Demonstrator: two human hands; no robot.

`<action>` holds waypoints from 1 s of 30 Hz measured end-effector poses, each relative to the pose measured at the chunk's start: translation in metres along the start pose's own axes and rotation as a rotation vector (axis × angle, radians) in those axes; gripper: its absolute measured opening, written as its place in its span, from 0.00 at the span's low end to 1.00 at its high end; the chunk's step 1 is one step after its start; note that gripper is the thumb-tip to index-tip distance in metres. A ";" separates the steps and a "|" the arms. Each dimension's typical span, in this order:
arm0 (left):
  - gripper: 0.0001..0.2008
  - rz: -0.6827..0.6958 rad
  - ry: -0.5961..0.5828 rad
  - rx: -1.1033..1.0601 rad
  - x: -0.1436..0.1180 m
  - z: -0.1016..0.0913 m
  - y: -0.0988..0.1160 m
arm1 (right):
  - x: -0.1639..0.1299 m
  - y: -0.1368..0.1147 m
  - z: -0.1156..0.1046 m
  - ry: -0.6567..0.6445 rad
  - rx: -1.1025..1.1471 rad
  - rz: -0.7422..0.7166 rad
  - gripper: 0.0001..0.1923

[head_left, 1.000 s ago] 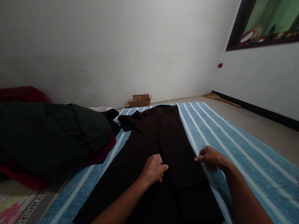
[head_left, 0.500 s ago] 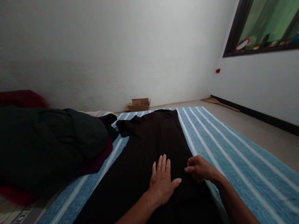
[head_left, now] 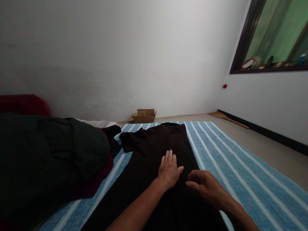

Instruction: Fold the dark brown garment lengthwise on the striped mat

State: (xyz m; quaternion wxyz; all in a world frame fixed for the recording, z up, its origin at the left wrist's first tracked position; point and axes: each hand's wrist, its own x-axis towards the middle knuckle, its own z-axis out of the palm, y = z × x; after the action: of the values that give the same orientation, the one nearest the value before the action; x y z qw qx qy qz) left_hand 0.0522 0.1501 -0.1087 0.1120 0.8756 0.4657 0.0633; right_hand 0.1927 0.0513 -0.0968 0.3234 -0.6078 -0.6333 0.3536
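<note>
In the head view, the left hand (head_left: 169, 168) has slid further up the black garment (head_left: 154, 166) since half a second ago and lies flat on it, palm down, fingers stretched out and thumb spread to the right. The right hand (head_left: 204, 187) has come in from the garment's right edge and now sits just beside the left one, nearer the person, with its fingers curled and the tips drawn together. It seems to pinch a bit of the cloth, though the dark fabric makes that hard to tell. The two hands are near each other but not touching.

The garment is plain black or very dark brown, laid out lengthwise under and beyond both hands on a blue mat with white stripes (head_left: 235, 166). Its far end reaches well ahead of the hands, and a short sleeve sticks out to the left there. The cloth is smooth, with a long fold line running up its middle.

Left of the hands lies a heap of dark clothes (head_left: 53, 150). Far ahead of them, a small cardboard box (head_left: 143, 115) stands against the wall. No writing can be read anywhere.
</note>
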 end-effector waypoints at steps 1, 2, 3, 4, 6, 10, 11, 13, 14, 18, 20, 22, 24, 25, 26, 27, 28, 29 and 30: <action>0.32 0.018 0.015 0.016 0.012 0.003 -0.001 | 0.009 -0.004 0.000 0.031 -0.040 -0.030 0.08; 0.31 0.045 0.023 0.031 0.023 0.007 -0.002 | 0.019 -0.007 0.000 0.066 -0.073 -0.052 0.08; 0.31 0.073 0.025 0.046 0.033 0.010 -0.004 | 0.029 -0.009 0.001 0.103 -0.103 -0.071 0.07; 0.31 0.099 0.024 0.061 0.042 0.014 -0.005 | 0.040 -0.010 0.003 0.145 -0.134 -0.092 0.08; 0.31 0.127 0.026 0.088 0.055 0.021 -0.010 | 0.060 -0.004 0.008 0.216 -0.204 -0.132 0.11; 0.31 0.104 0.057 0.128 0.073 0.042 -0.024 | 0.083 0.036 0.029 0.277 -0.401 -0.173 0.19; 0.32 0.090 0.068 0.136 0.077 0.048 -0.027 | 0.084 0.050 0.035 0.293 -0.464 -0.153 0.22; 0.33 0.068 0.101 0.147 0.081 0.061 -0.032 | 0.084 0.076 0.046 0.331 -0.577 -0.113 0.28; 0.34 0.063 0.118 0.152 0.082 0.067 -0.033 | 0.082 0.087 0.050 0.348 -0.622 -0.109 0.30; 0.37 0.068 0.147 0.152 0.083 0.077 -0.034 | 0.078 0.108 0.057 0.397 -0.728 -0.122 0.34; 0.37 0.068 0.156 0.131 0.083 0.077 -0.033 | 0.077 0.108 0.057 0.395 -0.753 -0.105 0.35; 0.36 0.078 0.170 0.099 0.082 0.076 -0.032 | 0.075 0.105 0.056 0.383 -0.759 -0.079 0.35; 0.35 0.085 0.179 0.061 0.081 0.074 -0.031 | 0.073 0.098 0.051 0.359 -0.738 -0.055 0.34; 0.35 0.086 0.177 0.041 0.081 0.073 -0.031 | 0.073 0.093 0.046 0.339 -0.715 -0.050 0.34; 0.34 0.086 0.169 0.021 0.080 0.072 -0.030 | 0.075 0.086 0.039 0.320 -0.683 -0.045 0.32; 0.34 0.087 0.158 0.003 0.079 0.071 -0.030 | 0.080 0.078 0.031 0.307 -0.646 -0.038 0.31; 0.34 0.088 0.148 -0.014 0.079 0.069 -0.029 | 0.087 0.068 0.021 0.292 -0.609 -0.031 0.28; 0.34 0.090 0.138 -0.028 0.078 0.067 -0.029 | 0.097 0.057 0.012 0.296 -0.578 -0.010 0.25; 0.35 0.092 0.129 -0.039 0.077 0.065 -0.029 | 0.111 0.046 0.002 0.295 -0.562 0.006 0.22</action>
State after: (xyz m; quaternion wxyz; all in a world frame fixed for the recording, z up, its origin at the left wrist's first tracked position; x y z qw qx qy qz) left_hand 0.0863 0.2204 -0.1785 0.0956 0.8877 0.4300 0.1339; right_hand 0.2098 0.1623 -0.1387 0.2303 -0.7200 -0.6504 0.0739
